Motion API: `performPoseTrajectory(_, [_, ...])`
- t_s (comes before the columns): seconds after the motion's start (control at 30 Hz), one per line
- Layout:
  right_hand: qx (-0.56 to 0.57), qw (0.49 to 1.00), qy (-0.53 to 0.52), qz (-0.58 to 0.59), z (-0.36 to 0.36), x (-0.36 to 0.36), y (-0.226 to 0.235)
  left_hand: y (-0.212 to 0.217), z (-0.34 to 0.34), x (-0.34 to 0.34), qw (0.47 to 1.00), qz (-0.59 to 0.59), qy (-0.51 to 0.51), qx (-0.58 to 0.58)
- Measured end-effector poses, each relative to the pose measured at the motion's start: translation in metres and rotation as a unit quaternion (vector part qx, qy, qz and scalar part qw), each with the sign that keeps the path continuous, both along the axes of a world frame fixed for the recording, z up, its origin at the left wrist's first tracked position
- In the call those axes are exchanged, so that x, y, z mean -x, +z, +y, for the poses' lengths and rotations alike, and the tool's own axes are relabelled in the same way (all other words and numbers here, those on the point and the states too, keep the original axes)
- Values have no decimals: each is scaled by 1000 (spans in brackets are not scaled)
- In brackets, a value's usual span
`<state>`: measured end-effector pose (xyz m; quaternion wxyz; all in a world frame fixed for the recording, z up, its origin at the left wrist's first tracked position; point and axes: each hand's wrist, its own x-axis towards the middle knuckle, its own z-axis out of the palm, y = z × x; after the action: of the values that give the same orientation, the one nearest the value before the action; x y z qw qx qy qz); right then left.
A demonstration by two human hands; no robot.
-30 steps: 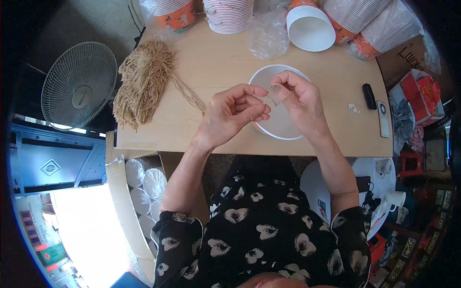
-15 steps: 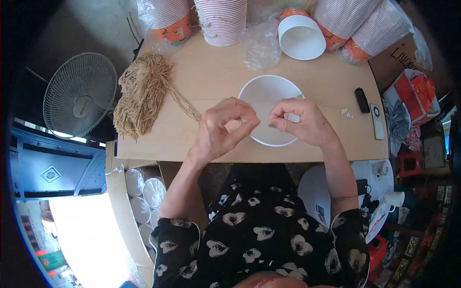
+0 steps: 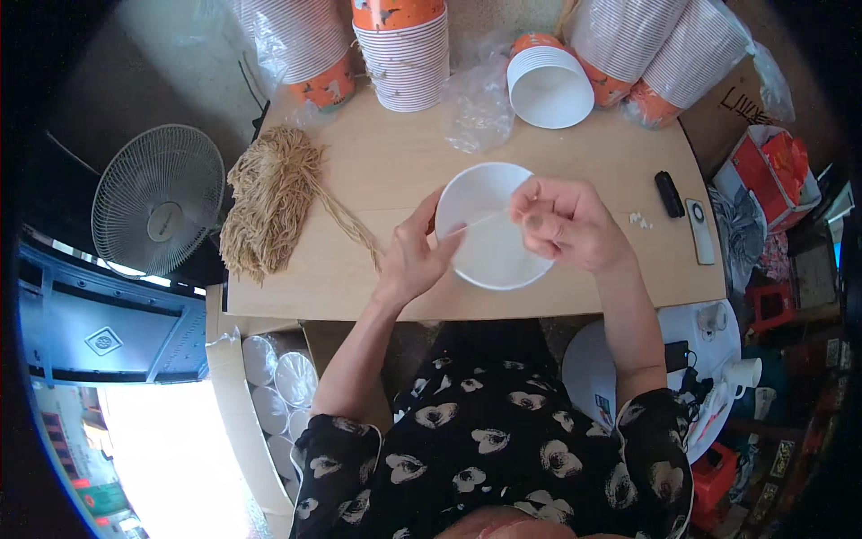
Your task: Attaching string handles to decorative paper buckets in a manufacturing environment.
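Observation:
A white paper bucket (image 3: 498,260) stands on the table in front of me, its open mouth toward me. My left hand (image 3: 417,256) grips the bucket's left rim, fingers outside and thumb over the inside. Above the right part of the bucket, my right hand (image 3: 570,225) is closed in a pinch. A thin pale strand (image 3: 487,218) seems to run from its fingertips toward my left thumb; its ends are hard to make out. Left of my left hand lies a bundle of tan cords (image 3: 269,202), with a few loose cords (image 3: 346,225) trailing toward that hand.
Stacked paper buckets (image 3: 404,67) and a clear plastic bag (image 3: 479,103) line the table's back. At right lie small white bits (image 3: 639,220), a black object (image 3: 669,193) and a pale, flat device (image 3: 700,229). A fan (image 3: 162,202) stands left; a carton (image 3: 260,386) sits below.
My left hand has gone from a pinch to gripping the bucket's rim. My right hand has stayed closed and turned over the bucket. The whole view has shifted slightly.

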<state>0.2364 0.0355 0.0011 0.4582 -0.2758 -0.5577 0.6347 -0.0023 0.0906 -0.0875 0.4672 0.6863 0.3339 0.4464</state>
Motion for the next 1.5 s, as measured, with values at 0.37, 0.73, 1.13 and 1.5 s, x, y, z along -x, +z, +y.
performPoseTrajectory(0.37, [-118,853,-94,-500,-3,-33,31,79,-21,-8,967,83,-94,-220])
performPoseTrajectory(0.73, [-424,755,-256,-431,11,-5,29,-17,13,23,982,-168,-87,-15])
performPoseTrajectory(1.13, [-367,874,-210,-241,125,8,95,61,123,73,905,-403,-111,76])
performPoseTrajectory(1.5, [-149,944,-294,4,402,-53,168,263,278,-26,792,22,321,-519])
